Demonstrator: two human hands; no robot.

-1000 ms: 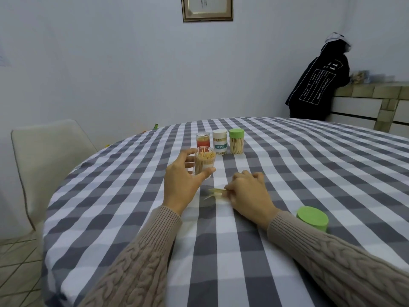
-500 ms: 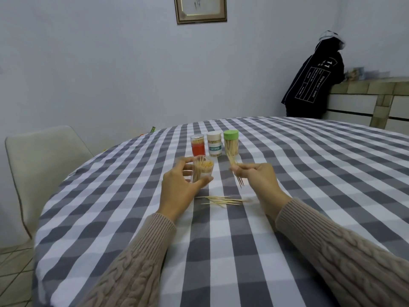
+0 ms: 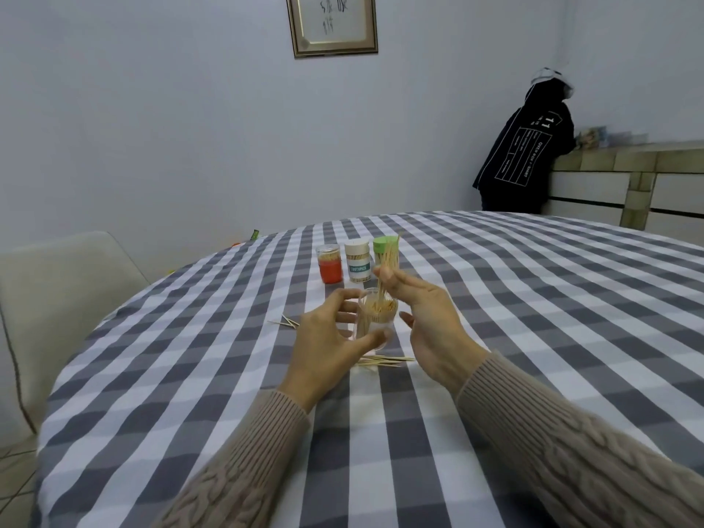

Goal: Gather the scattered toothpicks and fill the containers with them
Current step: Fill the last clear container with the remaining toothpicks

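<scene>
Left hand (image 3: 324,348) grips a clear jar (image 3: 375,322) while right hand (image 3: 426,318) pinches stiff, probably featherlight toothpicks (image 3: 386,266) mid-length, lowering their tips in.

Checked tablecloth (image 3: 533,299); beige chair (image 3: 57,283) left; framed picture (image 3: 332,22); black jacket (image 3: 522,154).

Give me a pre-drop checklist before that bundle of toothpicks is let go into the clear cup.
1. Cup steadied: ok. Left hand grips the clear cup.
2. Bundle held: ok. Right hand pinches the toothpicks upright.
3. Tips inside the rim: ok, lower ends dip into the cup mouth.
4. Room left in the cup: cannot tell; it already looks well filled.
5. Table gathered: not ok. Loose toothpicks lie near the cup, more to its left.
6. Other containers clear of the hands: ok.
</scene>
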